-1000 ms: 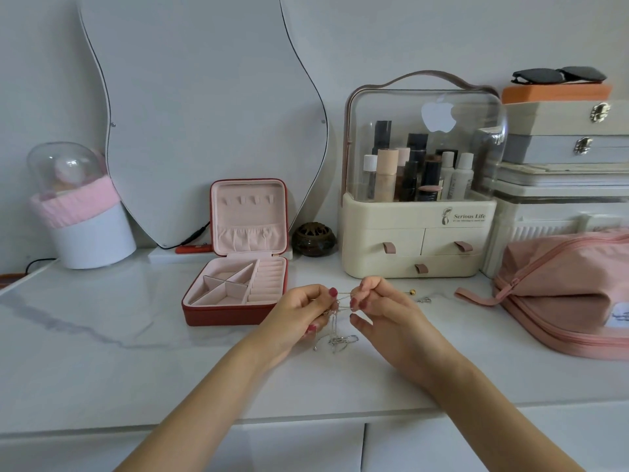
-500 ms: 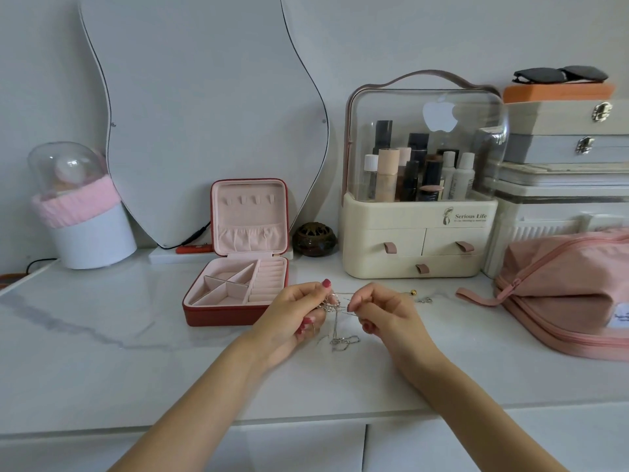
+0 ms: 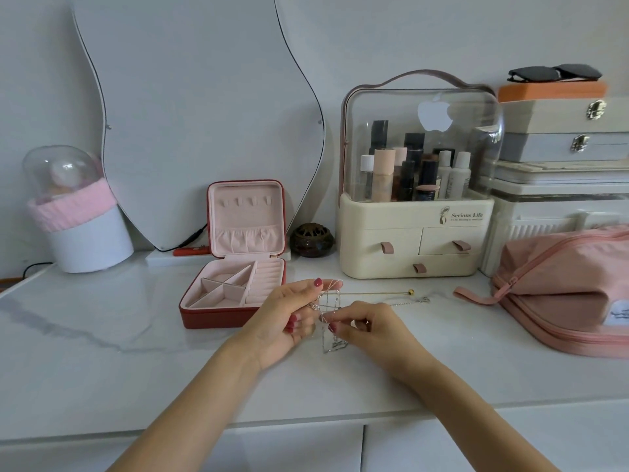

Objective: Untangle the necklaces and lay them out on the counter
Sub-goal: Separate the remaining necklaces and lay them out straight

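While the knot is being worked, the entries stand thus:

Tangle: silver necklaces (image 3: pixel 328 321), fine chains bunched together, held between the two hands just above the white marble counter (image 3: pixel 102 335), right of the open red jewellery box (image 3: pixel 235 294).
Left hand (image 3: pixel 289 318): fingers curled, thumb and forefinger pinching the upper strands of the tangle.
Right hand (image 3: pixel 371 330): thumb and forefinger pinching a strand lower down, just beside the left.
Long axis: roughly upright; the chains run from the left hand's pinch down to a hanging loop whose low end looks to touch the counter or hang just above it.
Done: apparently one gold chain (image 3: pixel 374 293) lying straight, left to right, on the far side of the hands, ball end pointing right; a silver clasp end (image 3: pixel 420 300) lies near it, whether free of the tangle cannot be told.
Left: by my judgement most of it; the silver strands still cross one another and none of these lies flat.
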